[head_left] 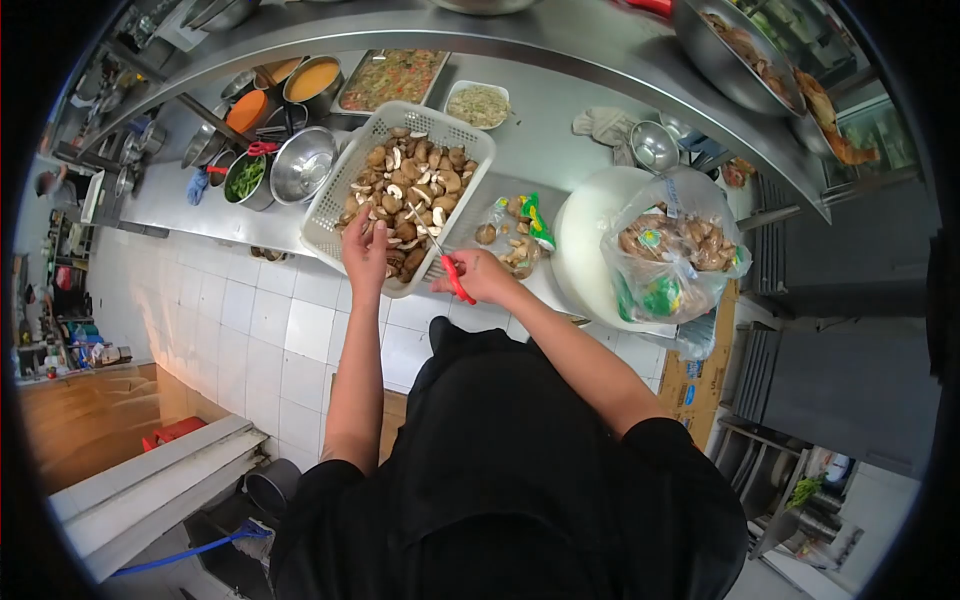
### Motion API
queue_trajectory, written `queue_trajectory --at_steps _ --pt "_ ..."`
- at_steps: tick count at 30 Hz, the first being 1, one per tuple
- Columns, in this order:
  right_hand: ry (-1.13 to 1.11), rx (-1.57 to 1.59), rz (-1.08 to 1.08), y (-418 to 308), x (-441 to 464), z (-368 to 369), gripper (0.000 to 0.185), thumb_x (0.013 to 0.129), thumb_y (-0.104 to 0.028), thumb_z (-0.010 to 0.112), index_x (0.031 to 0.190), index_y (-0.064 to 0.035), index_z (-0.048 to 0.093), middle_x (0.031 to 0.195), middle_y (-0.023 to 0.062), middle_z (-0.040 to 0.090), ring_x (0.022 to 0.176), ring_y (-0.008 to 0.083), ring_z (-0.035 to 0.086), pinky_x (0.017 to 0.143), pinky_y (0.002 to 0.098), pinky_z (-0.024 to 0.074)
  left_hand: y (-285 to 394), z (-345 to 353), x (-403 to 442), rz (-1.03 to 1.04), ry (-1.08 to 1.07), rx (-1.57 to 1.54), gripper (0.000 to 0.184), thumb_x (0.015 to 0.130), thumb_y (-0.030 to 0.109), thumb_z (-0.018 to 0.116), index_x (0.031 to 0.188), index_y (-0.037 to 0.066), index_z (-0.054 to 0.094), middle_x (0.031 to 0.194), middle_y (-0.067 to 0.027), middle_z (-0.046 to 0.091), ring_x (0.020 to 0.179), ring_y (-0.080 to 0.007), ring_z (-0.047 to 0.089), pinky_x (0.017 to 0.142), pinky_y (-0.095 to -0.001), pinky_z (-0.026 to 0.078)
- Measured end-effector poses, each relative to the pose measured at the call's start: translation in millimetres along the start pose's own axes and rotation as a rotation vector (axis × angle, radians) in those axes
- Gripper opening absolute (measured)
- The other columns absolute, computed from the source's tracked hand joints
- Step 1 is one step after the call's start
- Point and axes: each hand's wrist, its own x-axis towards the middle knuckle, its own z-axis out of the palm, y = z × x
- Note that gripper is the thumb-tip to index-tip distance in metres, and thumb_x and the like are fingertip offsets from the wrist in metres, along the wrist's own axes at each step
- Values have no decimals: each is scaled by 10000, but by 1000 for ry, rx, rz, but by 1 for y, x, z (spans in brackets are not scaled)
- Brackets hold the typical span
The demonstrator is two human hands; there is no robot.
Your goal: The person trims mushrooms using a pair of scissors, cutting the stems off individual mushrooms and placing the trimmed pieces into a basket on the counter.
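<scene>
A white perforated basket (478, 150) full of brown mushrooms (402, 180) rests on the steel counter. My left hand (365, 250) is over the basket's near left part, its fingers apart beside the mushrooms; I see nothing held in it. In my right hand (474, 277), at the basket's near right edge, are scissors with red handles (457, 279), their blades pointing over the mushrooms. Right of the basket lies an opened clear and green bag (538, 222) with a few mushrooms in and around it.
A bag of mushrooms (672, 240) sits on a round white container (582, 240) at the right. Metal bowls (303, 165), a pot of greens (246, 180) and trays of food (392, 80) stand at the left and back. A steel shelf (560, 38) overhangs the counter.
</scene>
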Motion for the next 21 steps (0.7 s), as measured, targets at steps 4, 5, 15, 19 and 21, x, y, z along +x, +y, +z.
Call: queue_trajectory --at_steps 4,5,15,19,21 --pt "189 -149 -11 -16 -33 -6 696 661 -568 923 998 -51 601 921 113 729 865 276 716 769 395 556 6 -1 -9 -15 -10 93 356 1021 194 649 1313 -8 626 1173 -100 646 907 -142 679 688 -267 560" --pt "230 -197 24 -21 -35 -9 721 658 -541 926 1058 -53 577 968 136 726 901 316 711 789 422 541 12 1 -15 -43 -69 71 336 1031 207 637 1295 -1 634 1148 -85 668 907 -130 663 709 -263 550" --pt "432 -861 -47 -74 42 -4 376 763 -110 748 1096 -42 587 1051 185 698 1031 358 665 903 475 442 48 4 -26 450 -422 497 419 967 73 608 1375 -8 562 1456 -218 530 1322 -369 542 1092 -430 446" --pt "197 -1004 62 -89 50 -10 364 769 -143 757 1115 -77 664 1078 166 711 1071 337 670 964 501 461 19 -6 -11 435 -658 676 468 976 177 616 1399 -9 541 1546 -244 425 1464 -459 347 1197 -494 324" --pt "-40 -960 173 -99 55 -26 440 750 -248 820 1153 -129 689 1200 152 705 1176 372 648 1045 547 447 15 -4 -12 447 -680 772 507 959 276 661 1380 7 574 1544 -237 435 1473 -440 342 1197 -508 313"
